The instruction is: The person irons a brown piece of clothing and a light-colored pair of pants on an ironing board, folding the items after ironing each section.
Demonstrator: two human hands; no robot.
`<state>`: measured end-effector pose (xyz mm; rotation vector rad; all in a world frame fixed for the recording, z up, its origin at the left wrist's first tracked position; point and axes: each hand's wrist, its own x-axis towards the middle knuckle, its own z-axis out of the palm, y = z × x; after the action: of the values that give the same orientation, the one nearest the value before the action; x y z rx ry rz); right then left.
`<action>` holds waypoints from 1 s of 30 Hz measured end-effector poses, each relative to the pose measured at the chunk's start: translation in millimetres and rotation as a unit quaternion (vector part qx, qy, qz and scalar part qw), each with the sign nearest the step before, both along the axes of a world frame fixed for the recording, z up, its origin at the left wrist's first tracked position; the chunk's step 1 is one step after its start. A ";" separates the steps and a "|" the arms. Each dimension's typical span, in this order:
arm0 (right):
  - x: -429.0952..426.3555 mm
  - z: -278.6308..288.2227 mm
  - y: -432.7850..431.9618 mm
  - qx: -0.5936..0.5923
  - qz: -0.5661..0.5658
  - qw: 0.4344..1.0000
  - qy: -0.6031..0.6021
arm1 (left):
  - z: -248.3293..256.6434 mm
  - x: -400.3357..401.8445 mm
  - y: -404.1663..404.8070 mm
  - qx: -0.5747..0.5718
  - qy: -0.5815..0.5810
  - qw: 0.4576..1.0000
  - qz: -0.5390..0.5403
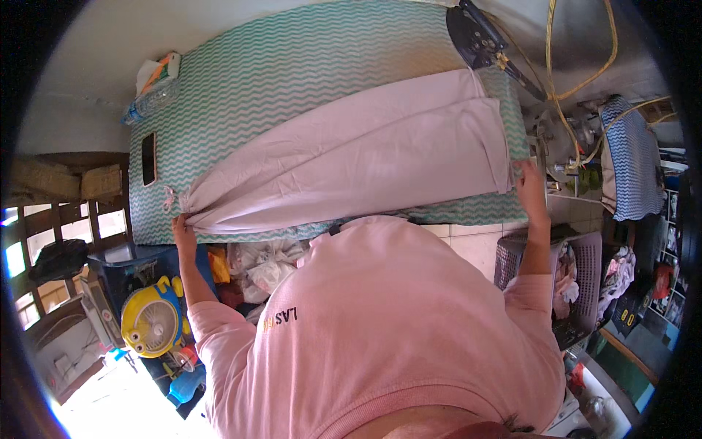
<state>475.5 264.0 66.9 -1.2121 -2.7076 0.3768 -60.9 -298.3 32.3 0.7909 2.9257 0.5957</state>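
Note:
Across a green-and-white zigzag cloth (307,60) on a table lies a long pale pink garment (351,148), gathered at its left end and wider at the right. My left hand (182,224) grips the gathered left end near the table's front edge. At the garment's wide right end is my right hand (527,174), close to its edge; whether the fingers hold the fabric cannot be made out. A black clothes iron (474,41) lies at the back right of the table. A small pink string (168,198) lies beside the gathered end.
A phone (148,159) and a plastic bottle (153,101) lie at the table's left. Yellowish cord (549,55) hangs at the right. Below stand a yellow-and-blue fan (152,321), white plastic bags (271,274) and a laundry basket (589,274) with clothes.

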 end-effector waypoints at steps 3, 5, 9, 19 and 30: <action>-47.0 4.1 35.7 -0.003 -0.035 0.990 0.138 | 2.2 -2.1 -1.3 0.236 -0.240 0.937 0.096; -81.1 -5.9 65.2 -0.020 -0.036 0.983 0.178 | 19.0 4.1 22.4 0.335 -0.320 0.854 0.237; -132.1 -76.1 136.8 -0.061 -0.098 0.982 0.149 | 1.6 -6.1 33.4 0.191 -0.299 0.902 0.246; -176.1 -100.4 151.1 -0.090 -0.185 0.977 0.063 | 5.9 -17.2 49.4 0.106 -0.248 0.946 0.180; -185.3 -70.6 158.2 -0.219 -0.162 0.909 0.315 | 81.7 -33.6 22.2 0.186 -0.177 0.933 0.252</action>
<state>290.2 422.2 -3.6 -1.3133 -1.8833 1.1431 -94.4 -276.1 114.0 -0.0856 2.6881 1.2098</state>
